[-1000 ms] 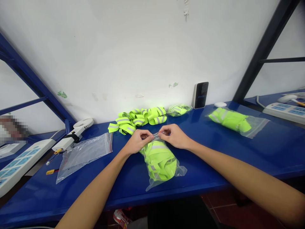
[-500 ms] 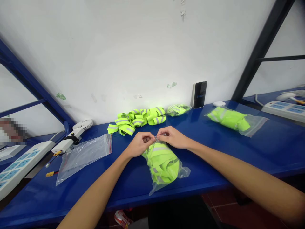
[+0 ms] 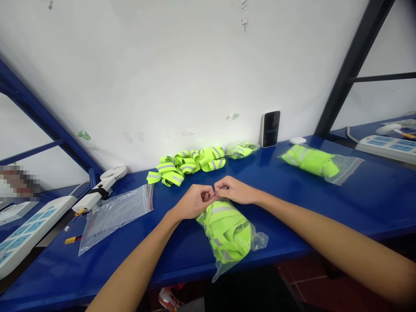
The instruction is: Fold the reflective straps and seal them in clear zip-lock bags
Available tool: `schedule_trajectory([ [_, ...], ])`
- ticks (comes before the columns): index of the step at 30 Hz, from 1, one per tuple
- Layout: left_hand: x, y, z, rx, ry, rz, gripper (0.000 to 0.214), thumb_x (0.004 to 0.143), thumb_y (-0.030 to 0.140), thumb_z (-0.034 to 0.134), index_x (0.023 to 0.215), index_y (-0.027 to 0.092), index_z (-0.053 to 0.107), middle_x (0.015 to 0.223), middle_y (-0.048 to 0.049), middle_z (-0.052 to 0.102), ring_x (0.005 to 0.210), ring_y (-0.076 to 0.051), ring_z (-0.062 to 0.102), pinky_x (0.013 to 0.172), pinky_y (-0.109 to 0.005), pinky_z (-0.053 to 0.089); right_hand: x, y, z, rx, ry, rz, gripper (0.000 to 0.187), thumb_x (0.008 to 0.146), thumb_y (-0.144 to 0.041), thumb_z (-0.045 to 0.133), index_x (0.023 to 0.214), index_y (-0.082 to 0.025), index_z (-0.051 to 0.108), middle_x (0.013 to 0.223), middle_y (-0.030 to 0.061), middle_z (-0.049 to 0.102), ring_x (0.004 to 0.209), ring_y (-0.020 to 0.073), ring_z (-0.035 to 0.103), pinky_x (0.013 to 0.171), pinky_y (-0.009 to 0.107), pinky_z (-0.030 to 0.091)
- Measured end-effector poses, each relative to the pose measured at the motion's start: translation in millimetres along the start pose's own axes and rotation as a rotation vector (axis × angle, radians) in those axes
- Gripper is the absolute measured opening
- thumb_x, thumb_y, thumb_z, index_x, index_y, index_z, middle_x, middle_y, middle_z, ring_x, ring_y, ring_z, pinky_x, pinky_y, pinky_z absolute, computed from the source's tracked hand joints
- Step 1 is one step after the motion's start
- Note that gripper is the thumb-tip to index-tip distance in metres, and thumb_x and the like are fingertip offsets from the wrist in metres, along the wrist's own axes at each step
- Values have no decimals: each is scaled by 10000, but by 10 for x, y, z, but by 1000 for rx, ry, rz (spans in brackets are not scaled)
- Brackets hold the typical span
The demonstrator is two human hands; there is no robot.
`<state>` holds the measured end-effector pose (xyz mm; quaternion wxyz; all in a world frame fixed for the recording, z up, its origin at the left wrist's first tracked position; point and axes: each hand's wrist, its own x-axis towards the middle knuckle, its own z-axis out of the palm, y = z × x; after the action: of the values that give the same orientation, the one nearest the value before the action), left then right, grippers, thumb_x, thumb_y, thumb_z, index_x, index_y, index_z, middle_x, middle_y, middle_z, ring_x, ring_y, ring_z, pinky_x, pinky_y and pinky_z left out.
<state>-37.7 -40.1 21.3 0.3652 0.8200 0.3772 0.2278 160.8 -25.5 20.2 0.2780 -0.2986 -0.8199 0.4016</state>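
In front of me lies a clear zip bag [image 3: 229, 236] stuffed with neon-yellow reflective bands, its contents showing grey stripes. Its far edge is pinched between the fingertips of my left hand [image 3: 196, 200] and my right hand [image 3: 234, 190], which almost touch each other. Both hands are closed on that edge; the fingers partly hide it. Just beyond them, against the wall, is a loose heap of yellow reflective bands [image 3: 186, 166]. A flat zip bag [image 3: 117, 216] with a red-lined opening rests to the left of my left forearm.
At the back stand a small filled bag [image 3: 242, 150], a dark-screened device [image 3: 270, 129] and a white oval object [image 3: 297, 141]. Another filled bag [image 3: 310, 161] lies to the right. A handheld fan [image 3: 113, 173], yellow connector [image 3: 70, 240] and power strip [image 3: 32, 229] are at left.
The filled bag has shifted slightly right and toward me, its near end now hanging by the table edge. My left hand has turned a little and moved closer to my right, both still pinching.
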Motion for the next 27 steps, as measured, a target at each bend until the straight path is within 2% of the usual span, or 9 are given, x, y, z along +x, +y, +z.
schedule_trajectory([
  [4,11,12,18,4,-2,-8,387,863,482,549,665,154,495,531,73,297,516,-71,239,479,-206,189,-10,8,-7,-28,6,-4,224,792,-221,447,576,-167,446,550,-55,348,544,85,293,519,233,236],
  [9,34,-32,41,-111,-1,-40,411,871,529,528,711,152,505,547,67,331,508,-67,258,471,-205,184,-11,10,-3,53,140,-14,87,757,-210,489,683,-167,507,609,-50,427,589,96,364,556,229,272],
  [14,50,-66,62,-211,52,-33,430,868,549,526,712,150,487,580,58,373,521,-65,289,479,-194,220,9,6,-6,14,220,27,151,776,-237,491,650,-161,521,600,-46,428,584,98,356,558,234,274],
  [17,51,-53,62,-163,68,-24,425,881,542,504,719,150,489,583,60,360,518,-65,277,478,-193,217,20,25,6,11,253,34,158,781,-242,507,657,-155,551,604,-37,467,586,99,380,555,230,284],
  [22,49,-39,29,31,167,42,401,911,518,459,755,153,519,574,63,355,524,-75,279,497,-204,222,25,45,24,173,307,14,154,776,-286,586,734,-140,612,664,-8,566,610,109,467,577,231,344],
  [27,36,-33,-37,201,177,94,343,951,462,400,847,168,543,554,71,355,515,-83,278,508,-218,206,3,15,0,158,303,12,217,789,-349,620,730,-142,646,593,-24,531,557,98,426,529,231,307],
])
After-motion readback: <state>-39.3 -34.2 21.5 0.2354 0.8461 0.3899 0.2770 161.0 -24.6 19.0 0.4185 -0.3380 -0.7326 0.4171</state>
